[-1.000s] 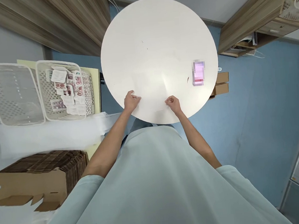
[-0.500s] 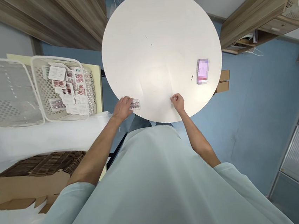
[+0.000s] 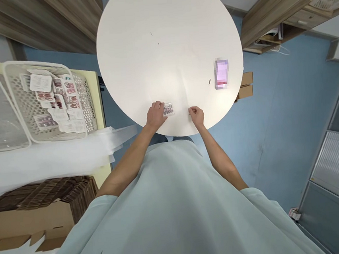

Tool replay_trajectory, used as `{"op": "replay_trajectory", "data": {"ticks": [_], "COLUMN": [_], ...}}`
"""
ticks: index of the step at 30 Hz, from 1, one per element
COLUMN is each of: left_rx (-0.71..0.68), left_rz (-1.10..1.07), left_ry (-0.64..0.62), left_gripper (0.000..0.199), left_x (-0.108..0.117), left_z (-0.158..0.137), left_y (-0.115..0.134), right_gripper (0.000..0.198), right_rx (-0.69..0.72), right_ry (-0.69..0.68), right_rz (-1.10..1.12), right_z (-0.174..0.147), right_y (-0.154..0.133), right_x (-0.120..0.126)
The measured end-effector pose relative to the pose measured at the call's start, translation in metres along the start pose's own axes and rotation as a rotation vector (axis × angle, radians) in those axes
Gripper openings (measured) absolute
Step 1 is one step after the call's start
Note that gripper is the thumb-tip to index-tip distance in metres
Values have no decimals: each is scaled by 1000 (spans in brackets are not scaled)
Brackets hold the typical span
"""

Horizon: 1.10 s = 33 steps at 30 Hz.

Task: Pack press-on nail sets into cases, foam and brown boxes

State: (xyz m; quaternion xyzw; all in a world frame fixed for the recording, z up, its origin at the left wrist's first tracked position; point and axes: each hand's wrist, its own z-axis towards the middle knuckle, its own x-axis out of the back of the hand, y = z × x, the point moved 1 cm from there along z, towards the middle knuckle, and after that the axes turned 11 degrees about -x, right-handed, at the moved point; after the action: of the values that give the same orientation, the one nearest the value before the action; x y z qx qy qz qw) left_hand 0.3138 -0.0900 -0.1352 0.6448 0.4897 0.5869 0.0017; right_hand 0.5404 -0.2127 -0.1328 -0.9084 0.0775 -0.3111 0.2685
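One pack [image 3: 168, 109], gripped by the left hand [image 3: 155, 115], has moved to the table's [image 3: 170, 15] six o'clock, over the sheet [image 3: 172, 90]; the right hand [image 3: 196, 115] pinches its edge.

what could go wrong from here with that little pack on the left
The small clear pack might slip: the left hand covers only one end of it, near the close edge of the round table.

The thin film could shift or crease, since the right hand seems to pinch just one edge.

That film barely shows against the white top, so its edges may be easy to misjudge.
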Motion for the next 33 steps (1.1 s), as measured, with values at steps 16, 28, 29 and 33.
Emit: {"op": "replay_trajectory", "data": {"ticks": [16,28,29,33], "left_rx": [98,591,611,645], "left_rz": [-119,-451,-450,-455], "left_ry": [52,234,233,226], "left_gripper": [84,34,31,18], "left_x": [-4,-4,-4,-7], "left_z": [-13,-31,-28,-22], "left_y": [5,6,4,-4], "right_gripper": [14,17,17,15], "right_rx": [410,397,393,385], "right_ry": [-203,-318,-322,-340], "right_rz": [-372,-601,-610,-616], "right_z": [-64,-56,-56,-57], "right_y": [-42,-50,-50,-48], "right_x": [-44,-103,-105,-105]}}
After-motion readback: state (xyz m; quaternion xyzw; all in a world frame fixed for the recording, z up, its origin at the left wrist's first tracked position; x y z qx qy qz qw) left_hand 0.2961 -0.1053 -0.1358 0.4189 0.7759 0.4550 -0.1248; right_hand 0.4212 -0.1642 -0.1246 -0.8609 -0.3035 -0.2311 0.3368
